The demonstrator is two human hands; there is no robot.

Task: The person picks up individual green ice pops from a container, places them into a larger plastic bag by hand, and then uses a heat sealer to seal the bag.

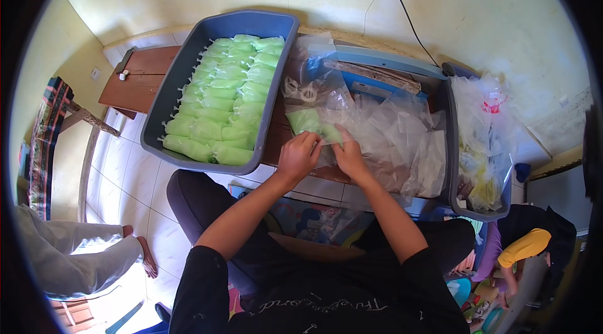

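Observation:
Both hands meet over the wooden bench, around clear plastic and small light-green filled bags. My left hand (300, 151) pinches clear plastic between thumb and fingers, just below a green bag (304, 120). My right hand (347, 149) holds a second green bag (332, 133) from its right side. Whether the bag in my right hand is tied cannot be made out. To the left, a grey-blue plastic tub (150, 134) holds rows of knotted light-green bags (220, 98). Loose clear plastic bags (391, 122) are heaped to the right of my hands.
A second tub (454, 183) on the right holds clear bags with yellowish contents (485, 183). A brown wooden bench (136, 77) extends left. A person in light trousers (94, 249) stands at left; another with a yellow sleeve (524, 247) is at lower right. A black cable (405, 14) hangs along the wall.

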